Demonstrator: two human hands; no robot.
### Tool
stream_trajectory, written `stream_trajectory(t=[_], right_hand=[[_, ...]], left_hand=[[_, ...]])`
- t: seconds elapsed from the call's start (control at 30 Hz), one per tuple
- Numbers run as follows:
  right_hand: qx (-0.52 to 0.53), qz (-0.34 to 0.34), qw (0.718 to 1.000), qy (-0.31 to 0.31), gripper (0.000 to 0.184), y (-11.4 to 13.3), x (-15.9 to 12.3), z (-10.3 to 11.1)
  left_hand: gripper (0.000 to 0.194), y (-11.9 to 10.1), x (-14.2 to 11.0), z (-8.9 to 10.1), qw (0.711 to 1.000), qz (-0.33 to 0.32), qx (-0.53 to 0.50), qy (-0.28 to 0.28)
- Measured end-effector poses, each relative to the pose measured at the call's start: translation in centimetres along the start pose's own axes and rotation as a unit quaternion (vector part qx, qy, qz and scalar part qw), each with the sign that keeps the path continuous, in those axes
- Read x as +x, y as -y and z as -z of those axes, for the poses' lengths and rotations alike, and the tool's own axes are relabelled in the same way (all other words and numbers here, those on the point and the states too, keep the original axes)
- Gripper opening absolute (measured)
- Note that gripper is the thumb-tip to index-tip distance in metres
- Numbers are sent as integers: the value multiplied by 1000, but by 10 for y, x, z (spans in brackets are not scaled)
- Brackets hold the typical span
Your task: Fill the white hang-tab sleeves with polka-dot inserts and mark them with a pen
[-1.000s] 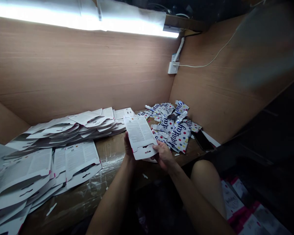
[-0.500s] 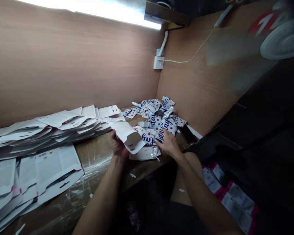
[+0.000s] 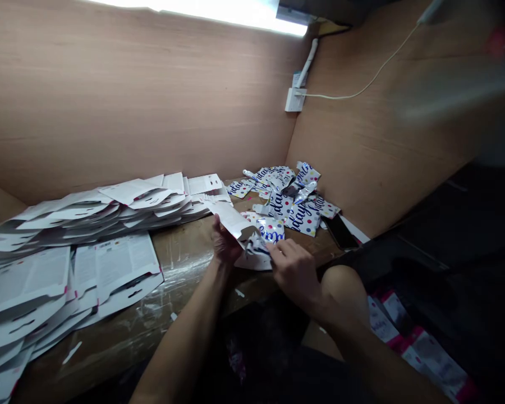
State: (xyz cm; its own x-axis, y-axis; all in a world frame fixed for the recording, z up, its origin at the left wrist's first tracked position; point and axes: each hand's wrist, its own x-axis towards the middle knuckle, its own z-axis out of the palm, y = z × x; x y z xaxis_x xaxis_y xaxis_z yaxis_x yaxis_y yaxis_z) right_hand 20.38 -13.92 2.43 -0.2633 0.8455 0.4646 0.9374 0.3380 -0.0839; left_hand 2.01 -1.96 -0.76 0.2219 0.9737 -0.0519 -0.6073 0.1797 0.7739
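Head view: my left hand (image 3: 226, 244) clamped on card sleeve (image 3: 231, 219), right fingertips (image 3: 279, 252) on foil balloon (image 3: 270, 230); hands close; forcing could tear foil.

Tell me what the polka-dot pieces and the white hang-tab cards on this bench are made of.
The polka-dot pieces look like thin metallised foil film, glossy, with silvery creases and bright glints. The white hang-tab cards look like thin paperboard, smooth and fairly matte, holding crisp folds; any coating can't be confirmed from here.
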Motion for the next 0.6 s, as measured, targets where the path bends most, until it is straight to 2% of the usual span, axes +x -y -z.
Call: stream_trajectory(t=[0.07,0.17,0.27,0.33,0.4,0.47,0.5,0.53,0.57,0.6], right_hand=[[-40,-1,998,52,25,28,16,3],[-49,-41,994,89,25,50,41,-3],[50,-5,996,68,26,56,48,-12],[129,47,990,37,40,56,40,-19],[153,69,986,24,64,53,31,-30],[137,56,988,36,62,47,25,-42],[131,43,990,33,53,42,25,-48],[131,26,991,16,44,37,29,-53],[135,8,991,-12,40,33,37,-56],[144,-7,988,-49,38,32,48,-58]], left_hand=[[95,4,-3,-6,999,-7,32,-6],[95,10,-6,-8,999,-14,51,-6],[100,11,-4,-2,998,-8,52,-16],[98,9,-3,4,999,-23,24,-33],[92,9,-3,6,999,-38,-18,-25],[85,11,-4,3,998,-39,-37,14],[80,13,-4,1,999,-37,-18,30],[74,15,-4,-2,998,-37,37,20],[69,15,-3,-3,992,-35,123,-21],[66,15,-1,-3,971,-31,222,-85]])
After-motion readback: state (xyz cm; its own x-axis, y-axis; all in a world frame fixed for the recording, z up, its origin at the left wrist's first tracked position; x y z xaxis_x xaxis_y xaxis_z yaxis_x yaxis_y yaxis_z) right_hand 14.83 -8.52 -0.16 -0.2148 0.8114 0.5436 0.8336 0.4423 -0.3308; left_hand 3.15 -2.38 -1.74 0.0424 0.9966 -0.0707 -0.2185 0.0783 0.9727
